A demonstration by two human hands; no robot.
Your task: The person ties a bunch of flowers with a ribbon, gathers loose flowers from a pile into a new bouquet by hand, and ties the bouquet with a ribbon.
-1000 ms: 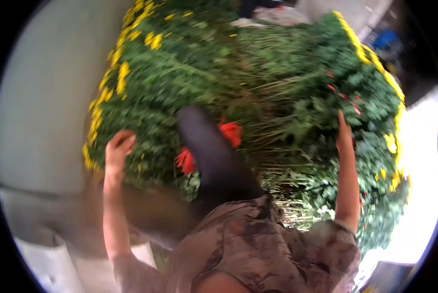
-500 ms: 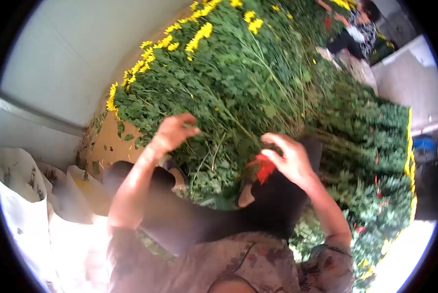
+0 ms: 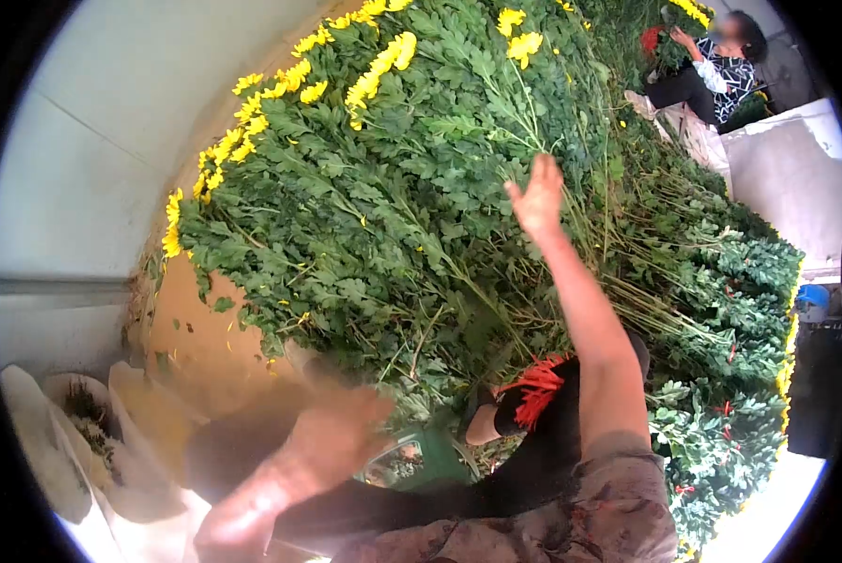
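Note:
My right hand [image 3: 538, 202] is stretched forward over a heap of cut yellow chrysanthemums [image 3: 364, 202]. Its fingers are extended and the thumb stands apart; the fingertips reach the lower end of a stem with yellow blooms [image 3: 526, 49], and I cannot tell whether they touch it. Smeared by motion, my left hand [image 3: 341, 436] is low in front of my left leg, its fingers unclear. A bunch of red ties [image 3: 538, 389] lies at my right knee.
On the right, leafy bundles [image 3: 721, 310] with red ties are stacked, blooms outward. Another person [image 3: 716, 75] sits at the upper right among flowers. A pale wall [image 3: 92, 141] rises on the left, above white wrapping sheets [image 3: 130, 469]. A green stool-like piece [image 3: 430, 460] shows between my legs.
My right hand has gone from beside the red ties up and forward to the stems. My left hand has dropped back toward my body. The view has shifted slightly.

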